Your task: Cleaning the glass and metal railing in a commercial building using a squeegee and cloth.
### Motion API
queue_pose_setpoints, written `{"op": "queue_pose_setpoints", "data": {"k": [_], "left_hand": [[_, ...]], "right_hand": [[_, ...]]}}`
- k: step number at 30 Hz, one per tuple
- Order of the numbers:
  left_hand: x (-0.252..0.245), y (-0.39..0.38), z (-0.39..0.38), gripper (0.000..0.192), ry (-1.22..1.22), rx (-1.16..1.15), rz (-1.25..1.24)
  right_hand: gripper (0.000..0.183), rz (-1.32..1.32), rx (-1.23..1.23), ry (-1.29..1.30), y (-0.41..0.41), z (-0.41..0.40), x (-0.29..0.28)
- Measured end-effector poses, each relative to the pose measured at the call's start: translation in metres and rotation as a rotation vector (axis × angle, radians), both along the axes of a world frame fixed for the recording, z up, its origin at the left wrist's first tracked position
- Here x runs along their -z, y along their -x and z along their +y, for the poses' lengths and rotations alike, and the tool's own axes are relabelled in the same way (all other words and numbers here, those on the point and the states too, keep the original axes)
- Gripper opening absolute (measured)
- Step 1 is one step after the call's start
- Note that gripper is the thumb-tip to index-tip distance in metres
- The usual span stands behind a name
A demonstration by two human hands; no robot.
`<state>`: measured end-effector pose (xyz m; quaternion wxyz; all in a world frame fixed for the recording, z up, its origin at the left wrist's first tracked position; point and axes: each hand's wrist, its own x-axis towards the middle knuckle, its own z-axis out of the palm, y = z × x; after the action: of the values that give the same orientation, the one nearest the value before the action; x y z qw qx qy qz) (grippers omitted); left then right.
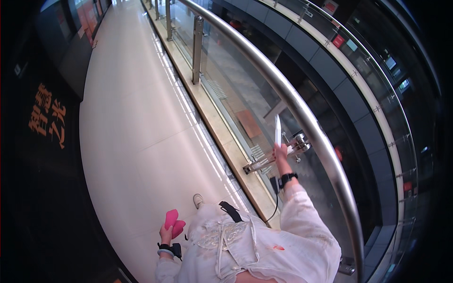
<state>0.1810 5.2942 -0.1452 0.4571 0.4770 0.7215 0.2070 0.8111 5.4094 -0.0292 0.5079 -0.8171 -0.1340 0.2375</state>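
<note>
Low on the left, my left hand [165,234] grips a bright pink folded item [172,220], perhaps a cloth; its exact kind is unclear. Stretched forward on the right, my right hand [281,153] is closed around a slim white object [278,131] that points up and away from me; I cannot tell what it is. That hand is in front of a steel railing post [260,165], and I cannot tell whether it touches it. The curved metal handrail [300,106] runs just to its right. Both wrists wear black straps with small devices; a cable hangs from the right one [274,184].
A pale tiled walkway [141,116] stretches ahead. Along its right runs a stone curb [226,141] with glass panels [226,70], over a drop to a lower floor. A dark wall [42,184] bearing large orange writing [47,115] borders the left. Across the opening is another glass balustrade [389,95].
</note>
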Motion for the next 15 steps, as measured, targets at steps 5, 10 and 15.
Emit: {"op": "queue_pose_setpoints", "data": {"k": [5,10,15], "left_hand": [[-0.004,0.026,0.053,0.028,0.066,0.015,-0.014],[-0.006,0.017,0.099,0.026,-0.053,-0.073,-0.085],[0.021,0.027,0.111,0.025,0.14,-0.039,-0.038]], "right_hand": [[0.024,-0.042,0.059,0.113,0.016,0.057,-0.041],[0.022,-0.008,0.182,0.125,0.013,-0.024,-0.014],[0.021,0.01,0.304,0.168,0.06,-0.063,-0.023]]}}
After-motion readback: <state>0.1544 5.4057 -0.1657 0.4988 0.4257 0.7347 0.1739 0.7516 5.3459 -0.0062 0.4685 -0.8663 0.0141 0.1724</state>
